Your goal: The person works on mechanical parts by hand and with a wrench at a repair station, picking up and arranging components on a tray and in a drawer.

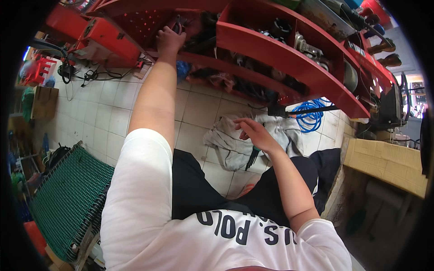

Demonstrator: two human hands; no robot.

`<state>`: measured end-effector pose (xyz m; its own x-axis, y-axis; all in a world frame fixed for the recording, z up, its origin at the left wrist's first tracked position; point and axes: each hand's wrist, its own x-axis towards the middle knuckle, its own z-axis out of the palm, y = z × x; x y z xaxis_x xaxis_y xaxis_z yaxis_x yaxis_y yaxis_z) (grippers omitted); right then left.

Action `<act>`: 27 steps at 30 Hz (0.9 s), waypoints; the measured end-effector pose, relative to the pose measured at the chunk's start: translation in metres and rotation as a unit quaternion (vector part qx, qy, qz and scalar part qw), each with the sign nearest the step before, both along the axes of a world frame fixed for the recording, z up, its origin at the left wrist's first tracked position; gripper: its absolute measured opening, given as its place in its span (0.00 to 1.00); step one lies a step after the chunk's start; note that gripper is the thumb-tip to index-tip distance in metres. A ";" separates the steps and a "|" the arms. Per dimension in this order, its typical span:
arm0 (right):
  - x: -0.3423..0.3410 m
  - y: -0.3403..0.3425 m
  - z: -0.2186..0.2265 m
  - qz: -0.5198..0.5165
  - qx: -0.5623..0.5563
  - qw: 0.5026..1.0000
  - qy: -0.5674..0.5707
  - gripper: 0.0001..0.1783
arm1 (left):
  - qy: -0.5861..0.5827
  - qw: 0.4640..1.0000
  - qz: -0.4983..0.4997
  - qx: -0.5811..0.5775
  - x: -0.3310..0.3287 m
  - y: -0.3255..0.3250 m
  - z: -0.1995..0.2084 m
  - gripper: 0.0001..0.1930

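My left hand (171, 40) reaches far forward into the red metal shelf unit (289, 49). Its fingers are closed around a small dark tool (177, 26) that looks like pliers, partly hidden by the hand. Over the floor in front of my knees hangs my right hand (256, 134), fingers loosely stretched, with nothing seen in it. Beneath it lies a crumpled grey cloth (226, 144). A dark thing with several thin prongs (254, 158) shows just below that hand; its kind is unclear.
Metal parts (309, 47) fill the shelf's upper compartment. A coiled blue hose (309, 115) lies on the tiled floor at right, near a cardboard box (386, 160). To my left stands a green woven seat (72, 198). Black cables (92, 74) trail by a red cabinet (110, 43).
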<state>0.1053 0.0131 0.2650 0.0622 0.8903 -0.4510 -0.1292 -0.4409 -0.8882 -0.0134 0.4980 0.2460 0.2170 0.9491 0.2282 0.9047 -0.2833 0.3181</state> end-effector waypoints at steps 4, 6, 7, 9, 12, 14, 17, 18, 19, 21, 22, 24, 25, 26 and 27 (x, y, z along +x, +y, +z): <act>0.000 0.001 0.000 0.014 -0.020 0.999 -0.035 0.26 | -0.019 0.999 0.005 0.047 -0.002 -0.008 0.006 0.43; 0.000 0.001 -0.001 0.016 -0.031 0.999 -0.038 0.26 | -0.076 0.994 0.019 0.074 -0.004 -0.009 0.012 0.40; 0.000 0.001 -0.003 0.021 -0.041 0.998 -0.044 0.26 | -0.076 0.994 0.017 0.074 -0.007 -0.010 0.015 0.40; 0.001 0.001 -0.007 0.023 -0.049 0.997 -0.049 0.26 | -0.196 0.972 -0.041 0.123 -0.012 -0.021 0.027 0.33; 0.017 -0.006 -0.035 0.003 -0.164 0.986 -0.032 0.27 | -0.312 0.939 -0.126 0.065 0.007 -0.112 0.034 0.22; 0.026 -0.002 -0.076 0.045 -0.267 0.962 -0.036 0.29 | -0.374 0.897 -0.196 -0.133 0.007 -0.196 0.057 0.19; 0.035 0.002 -0.167 0.120 -0.415 0.898 -0.085 0.28 | -0.275 0.847 -0.345 -0.296 -0.003 -0.269 0.046 0.19; 0.027 -0.001 -0.195 0.139 -0.446 0.876 -0.125 0.28 | -0.158 0.833 -0.378 -0.373 -0.012 -0.281 0.046 0.21; 0.018 -0.010 -0.225 0.156 -0.477 0.849 -0.164 0.27 | -0.041 0.797 -0.403 -0.447 -0.022 -0.290 0.044 0.23; 0.047 -0.077 -0.305 0.211 -0.407 0.803 -0.380 0.28 | 0.071 0.762 -0.448 -0.462 -0.008 -0.310 0.042 0.24; 0.062 -0.114 -0.335 0.204 -0.421 0.795 -0.386 0.28 | 0.182 0.720 -0.483 -0.465 0.001 -0.318 0.040 0.26; 0.063 -0.148 -0.366 0.032 -0.523 0.766 -0.373 0.31 | 0.145 0.731 -0.480 -0.463 0.001 -0.322 0.017 0.27; 0.034 -0.140 -0.367 -0.010 -0.546 0.759 -0.355 0.32 | 0.125 0.745 -0.458 -0.469 -0.014 -0.318 0.005 0.28; 0.015 -0.134 -0.362 -0.064 -0.512 0.785 -0.343 0.35 | 0.135 0.743 -0.448 -0.478 -0.023 -0.310 -0.006 0.28; -0.021 -0.120 -0.347 -0.108 -0.476 0.812 -0.320 0.38 | 0.154 0.758 -0.428 -0.468 -0.043 -0.299 -0.018 0.28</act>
